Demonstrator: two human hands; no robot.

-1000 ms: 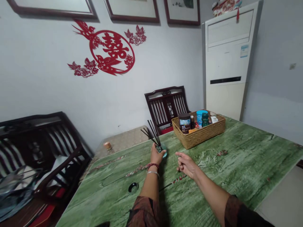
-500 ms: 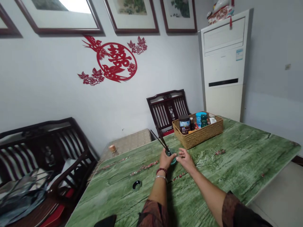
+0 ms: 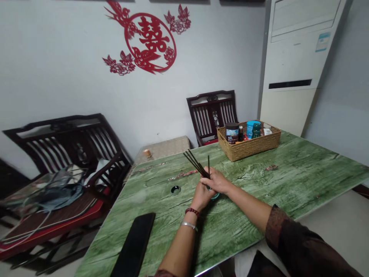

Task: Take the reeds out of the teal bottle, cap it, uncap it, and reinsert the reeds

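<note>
A small greenish glass bottle (image 3: 215,196) stands on the green table, mostly covered by my hands. Several thin dark reed sticks (image 3: 192,161) rise from it and lean left, while one stands nearly upright. My left hand (image 3: 202,195), with a red bead bracelet and a silver bangle at the wrist, is wrapped round the bottle from the left. Over the bottle's top, my right hand (image 3: 216,180) has its fingers closed about the base of the sticks; its fingertips are partly hidden. A small black ring (image 3: 175,190) lies on the table to the left.
A wicker basket (image 3: 253,147) of jars and packets sits at the table's back right. A long black flat object (image 3: 135,244) lies at the front left. Dark wooden chairs stand behind (image 3: 215,115) and to the left. A small orange-brown item (image 3: 147,153) rests on the low surface behind.
My right hand has moved from open beside the bottle to closed round the sticks at its top. The sticks are more fanned out. The view has tilted down, showing more of the black flat object.
</note>
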